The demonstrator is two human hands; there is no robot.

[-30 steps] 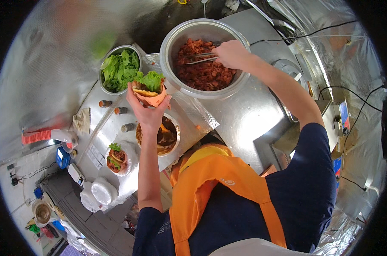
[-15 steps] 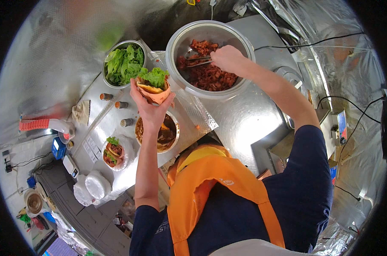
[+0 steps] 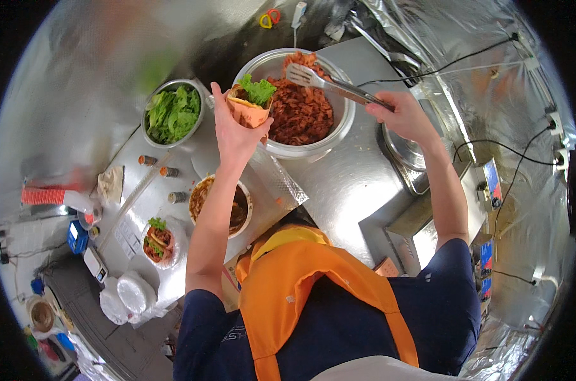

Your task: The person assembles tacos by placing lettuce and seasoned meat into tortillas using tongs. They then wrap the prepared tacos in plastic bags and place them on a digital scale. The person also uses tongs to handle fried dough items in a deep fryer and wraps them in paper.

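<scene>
My left hand [image 3: 238, 140] is closed round a paper-wrapped flatbread sandwich [image 3: 250, 113], its open top up and a lettuce leaf sticking out. It is held at the left rim of a big round pot [image 3: 345, 124] of chopped reddish-brown meat [image 3: 304, 111]. In my right hand [image 3: 407, 116] is a pair of metal tongs [image 3: 342, 87], closed round the handle end. The slotted tip of the tongs is above the meat; whether it grips any meat I cannot tell. A steel bowl of lettuce [image 3: 173, 114] stands left of the sandwich.
Below my left forearm sits a tub of brown sauce [image 3: 242, 219]. Three small shaker jars [image 3: 169, 172] stand to its left. A finished-looking sandwich [image 3: 159, 244] rests on clear plastic lids or bowls, with stacked clear containers [image 3: 136, 290] nearer. A lidded steel pot [image 3: 405, 149] is at right.
My right hand has pulled back out of the pot to the right, raising the tongs above the meat. The sandwich in my left hand has shifted right, to the pot's rim.
</scene>
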